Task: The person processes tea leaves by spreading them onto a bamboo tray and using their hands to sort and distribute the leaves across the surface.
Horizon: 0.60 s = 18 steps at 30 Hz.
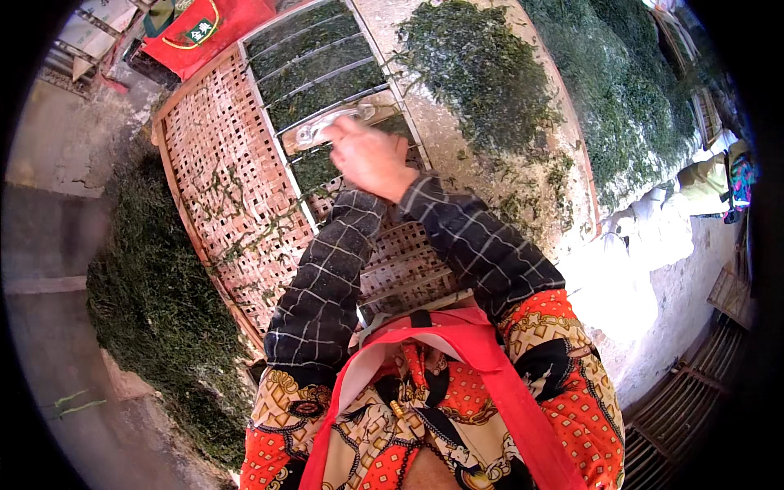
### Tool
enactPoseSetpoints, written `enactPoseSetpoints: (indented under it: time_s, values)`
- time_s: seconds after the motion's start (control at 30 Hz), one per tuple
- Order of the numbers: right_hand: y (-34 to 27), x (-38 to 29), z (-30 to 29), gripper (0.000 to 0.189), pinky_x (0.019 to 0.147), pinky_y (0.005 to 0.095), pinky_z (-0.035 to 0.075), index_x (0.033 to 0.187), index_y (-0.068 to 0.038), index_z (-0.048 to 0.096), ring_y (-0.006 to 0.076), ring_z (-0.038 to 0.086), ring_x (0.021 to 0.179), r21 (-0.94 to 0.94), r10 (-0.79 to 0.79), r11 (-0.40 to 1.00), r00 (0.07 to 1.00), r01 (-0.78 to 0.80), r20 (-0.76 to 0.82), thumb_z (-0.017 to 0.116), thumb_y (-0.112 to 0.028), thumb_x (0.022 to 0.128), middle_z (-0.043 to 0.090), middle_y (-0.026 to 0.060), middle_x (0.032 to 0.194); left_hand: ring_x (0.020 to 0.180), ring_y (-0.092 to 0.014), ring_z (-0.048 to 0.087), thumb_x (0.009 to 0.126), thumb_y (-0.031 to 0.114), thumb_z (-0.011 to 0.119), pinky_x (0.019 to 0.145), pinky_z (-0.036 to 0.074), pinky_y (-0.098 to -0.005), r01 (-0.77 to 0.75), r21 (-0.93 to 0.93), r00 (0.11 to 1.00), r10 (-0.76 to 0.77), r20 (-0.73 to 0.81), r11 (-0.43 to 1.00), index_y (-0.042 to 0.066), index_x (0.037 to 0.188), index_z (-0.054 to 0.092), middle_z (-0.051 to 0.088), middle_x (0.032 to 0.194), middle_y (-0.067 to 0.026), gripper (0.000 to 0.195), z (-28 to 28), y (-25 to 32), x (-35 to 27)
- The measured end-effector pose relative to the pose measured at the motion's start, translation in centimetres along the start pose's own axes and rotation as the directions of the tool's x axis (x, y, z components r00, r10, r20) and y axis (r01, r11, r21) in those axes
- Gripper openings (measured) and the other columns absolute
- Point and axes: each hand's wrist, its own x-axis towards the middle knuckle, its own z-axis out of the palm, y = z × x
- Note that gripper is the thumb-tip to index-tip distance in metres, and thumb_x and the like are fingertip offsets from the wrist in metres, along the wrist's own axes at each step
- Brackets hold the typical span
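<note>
My right hand (370,158), blurred, reaches over a narrow wooden board (387,103) that lies across a metal frame with thin crossbars (396,86). Clear, shiny plastic (315,128) rests on the board at its fingertips; whether the fingers grip it cannot be told. My left sleeve (324,269) ends beside the right wrist, and the left hand is mostly hidden or merged with the right. Under the frame, dark green shredded leaves (306,61) cover the upper part of a woven bamboo tray (202,147). Loose shreds are scattered over its weave.
More green leaves lie in a heap (484,79) on the pale surface at right, in a large mass (618,92) beyond it, and in a pile (159,318) at lower left. A red bag (208,30) stands at the top left. Bamboo racks (680,398) are at lower right.
</note>
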Motion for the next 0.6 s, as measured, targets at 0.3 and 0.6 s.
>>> enactPoseSetpoints:
  time_s: [0.3,0.6]
  values:
    - [2.5,-4.6,-1.6,0.047,0.093,0.0441,0.049,0.129,-0.004,0.050,0.0262,0.058,0.108,-0.148,0.059,0.988,0.997,-0.051,0.050,0.062,-0.029,0.091,0.058,0.0138,0.115,0.127,-0.025,0.046,0.098,0.026,0.046,0.106,0.040,-0.0411,0.134,-0.678,0.988,-0.151,0.034,0.723,0.007,0.137,0.042,0.050,0.132,-0.0149,0.044,2.7,-0.2,-0.3]
    - [6.0,-2.4,-2.8,0.018,0.077,0.0420,0.050,0.095,-0.004,0.070,0.0350,0.063,0.085,-0.032,0.216,0.974,0.965,-0.223,-0.149,0.069,-0.016,0.082,0.060,0.0139,0.097,0.117,-0.036,0.054,0.082,0.016,0.063,0.099,0.044,-0.0480,-0.128,-0.295,0.978,0.071,-0.197,0.947,0.001,0.114,0.064,0.063,0.116,-0.0178,0.035,-1.4,-0.4,-0.5]
